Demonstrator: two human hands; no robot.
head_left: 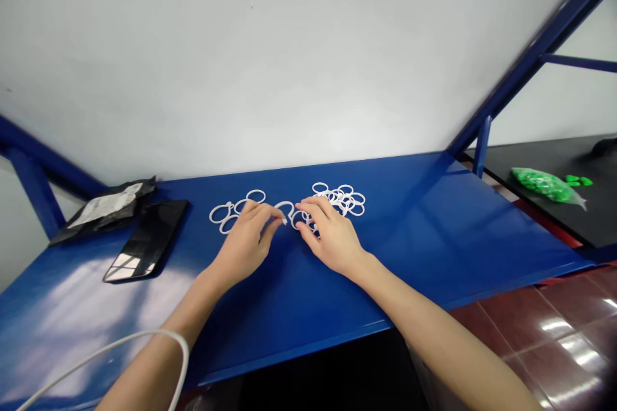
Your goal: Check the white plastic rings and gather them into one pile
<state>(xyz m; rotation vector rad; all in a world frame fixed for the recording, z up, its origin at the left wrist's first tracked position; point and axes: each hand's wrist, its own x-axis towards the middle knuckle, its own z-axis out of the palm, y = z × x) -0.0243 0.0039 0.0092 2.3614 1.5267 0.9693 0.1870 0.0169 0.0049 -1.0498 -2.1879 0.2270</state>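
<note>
Between my fingertips is an opened white plastic ring (284, 204), like a snap curtain ring. My left hand (248, 237) pinches one end of it between thumb and forefinger. At its other side, my right hand (330, 231) curls its fingers around another white ring (295, 221); the exact contact is partly hidden by the fingers. More rings lie under and beside the right palm. Several loose rings (220, 213) lie to the left of my left hand, partly covered by it. Behind my right hand sits a heap of overlapping white rings (344, 198).
On the left of the blue table (308, 314) lie a black phone (149, 241) and a black plastic package (108, 209). A white cable (120, 340) loops over my left forearm. Blue frame bars rise at both sides. A bag of green pieces (544, 184) rests on the dark surface at right.
</note>
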